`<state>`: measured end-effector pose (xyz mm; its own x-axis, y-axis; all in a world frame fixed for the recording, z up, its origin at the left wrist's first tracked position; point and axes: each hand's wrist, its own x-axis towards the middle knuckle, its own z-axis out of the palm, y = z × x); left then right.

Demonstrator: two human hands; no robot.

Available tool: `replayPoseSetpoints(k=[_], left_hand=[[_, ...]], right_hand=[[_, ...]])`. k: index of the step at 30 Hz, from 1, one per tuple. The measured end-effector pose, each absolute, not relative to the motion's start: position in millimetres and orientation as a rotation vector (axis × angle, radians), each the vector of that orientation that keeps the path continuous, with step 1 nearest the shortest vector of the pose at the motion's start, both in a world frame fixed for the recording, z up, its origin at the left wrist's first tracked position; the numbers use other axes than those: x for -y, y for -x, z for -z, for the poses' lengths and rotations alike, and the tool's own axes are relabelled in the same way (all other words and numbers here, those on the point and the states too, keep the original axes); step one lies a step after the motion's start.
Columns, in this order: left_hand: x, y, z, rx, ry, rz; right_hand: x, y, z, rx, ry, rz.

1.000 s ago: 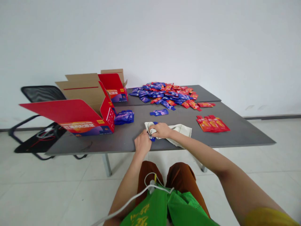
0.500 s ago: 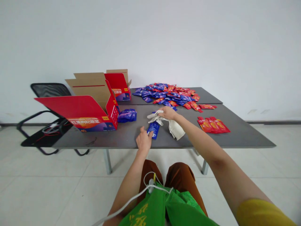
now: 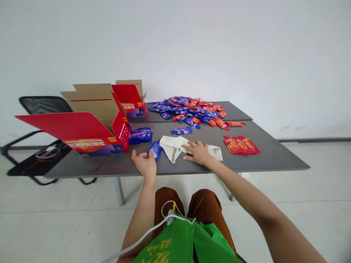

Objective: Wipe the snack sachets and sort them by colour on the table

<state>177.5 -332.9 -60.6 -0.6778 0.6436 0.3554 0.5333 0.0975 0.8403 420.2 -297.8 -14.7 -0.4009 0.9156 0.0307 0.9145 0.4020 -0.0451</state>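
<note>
At a long, dark grey counter [image 3: 282,159], a person's left hand [image 3: 144,165] rests its thumb against a flat blue printed pouch [image 3: 155,149] near the front edge; whether the fingers pinch it from beneath cannot be told. The right hand [image 3: 199,153] lies with fingers spread on a cream fabric cloth [image 3: 170,145], which sits just beside the pouch. The step in hand appears to be handling the single pouch with the cloth laid down alongside. Any shift of the pouch calls for a secure hold and a path around its neighbours: a cluster of blue-purple pouches [image 3: 140,135] sits just beyond it, and an open red cardboard box [image 3: 122,138] stands near the left fingertips. The cloth's right end reaches close to a row of red-orange pouches [image 3: 242,145], leaving little passage there. Grey surface shows along the front edge and at the right corner, while a mixed heap of blue and red pouches [image 3: 189,109] spreads farther back.
</note>
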Motion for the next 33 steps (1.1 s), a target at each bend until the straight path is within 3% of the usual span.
replayPoseSetpoints(k=[4,12,16,24,33], left_hand=[[335.8,-179.9,32.6,-2.231,-1.192,-1.872],[314.0,-157.6,13.1,-2.486,-1.724,-1.773],[272.4,-126.1,7.4,-2.469,-2.036,-1.537],[232.5,-94.1,8.8,-2.208,-2.658,-0.725],[247.6,-79.2,32.5,-2.350,-2.625,-0.484]], right_hand=[[314.9,-419.4,27.8,2.502,1.718,-0.040],[321.5,-414.8,37.0,2.266,1.907,0.022],[325.7,-410.5,43.3,2.165,1.918,0.076],[328.9,-412.3,47.6,2.060,1.946,0.131],[328.7,-412.8,49.5,2.040,1.951,0.148]])
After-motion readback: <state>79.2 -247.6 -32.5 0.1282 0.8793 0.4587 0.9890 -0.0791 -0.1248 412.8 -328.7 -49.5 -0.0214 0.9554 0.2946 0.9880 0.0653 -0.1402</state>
